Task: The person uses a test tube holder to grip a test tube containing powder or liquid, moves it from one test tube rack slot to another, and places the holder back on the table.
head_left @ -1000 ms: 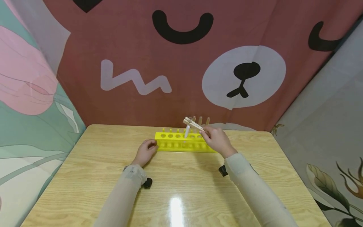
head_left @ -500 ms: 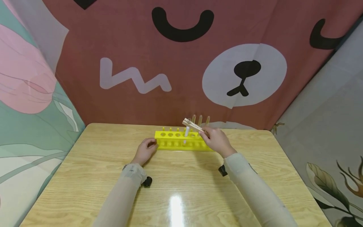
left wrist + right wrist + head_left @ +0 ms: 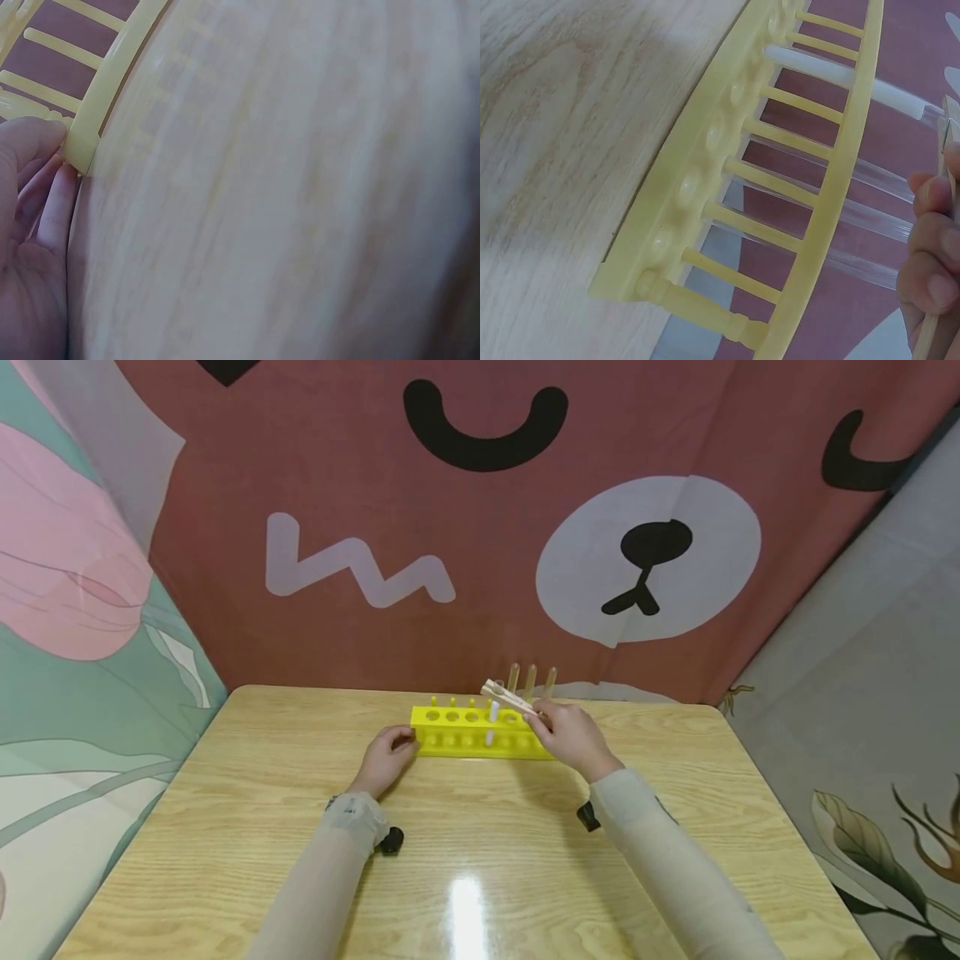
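Note:
My right hand (image 3: 573, 742) grips a wooden test tube clamp (image 3: 507, 697). The clamp holds the upper end of a test tube with white contents (image 3: 493, 712). That tube passes down through a hole in the yellow test tube rack (image 3: 442, 727); in the right wrist view the tube's white lower end (image 3: 799, 61) is close to the rack's base. Several clear test tubes (image 3: 531, 681) stand at the back right of the rack. My left hand (image 3: 386, 762) pinches the rack's left end, and the left wrist view shows thumb and fingers (image 3: 56, 206) at its corner.
The rack stands near the back edge of a light wooden table (image 3: 480, 827). Behind it hangs a reddish-brown cloth (image 3: 360, 643) with a printed animal face. Small black wrist devices (image 3: 392, 841) sit at both cuffs.
The clamp and the white-filled test tube have come down a little, so the tube sits deeper in the rack. My left hand has stayed at the rack's left end.

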`<control>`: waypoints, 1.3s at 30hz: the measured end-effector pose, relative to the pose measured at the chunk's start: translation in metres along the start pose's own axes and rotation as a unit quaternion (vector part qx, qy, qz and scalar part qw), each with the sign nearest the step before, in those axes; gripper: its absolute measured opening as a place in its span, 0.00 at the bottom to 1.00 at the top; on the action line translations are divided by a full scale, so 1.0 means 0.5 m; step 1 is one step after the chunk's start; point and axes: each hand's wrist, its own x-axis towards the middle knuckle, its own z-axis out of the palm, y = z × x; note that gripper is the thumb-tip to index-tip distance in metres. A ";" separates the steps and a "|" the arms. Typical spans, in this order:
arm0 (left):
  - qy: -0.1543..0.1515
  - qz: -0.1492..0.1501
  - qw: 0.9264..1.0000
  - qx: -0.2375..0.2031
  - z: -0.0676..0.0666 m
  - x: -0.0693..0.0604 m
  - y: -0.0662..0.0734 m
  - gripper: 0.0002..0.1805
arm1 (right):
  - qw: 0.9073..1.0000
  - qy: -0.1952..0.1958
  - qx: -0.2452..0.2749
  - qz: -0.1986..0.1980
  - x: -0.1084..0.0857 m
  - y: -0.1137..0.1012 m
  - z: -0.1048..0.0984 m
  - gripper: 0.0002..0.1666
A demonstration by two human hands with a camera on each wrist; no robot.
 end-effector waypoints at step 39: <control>0.003 0.000 1.000 0.002 0.005 0.003 -0.002 0.16 | 1.000 -0.012 0.010 0.024 -0.008 -0.002 0.023 0.12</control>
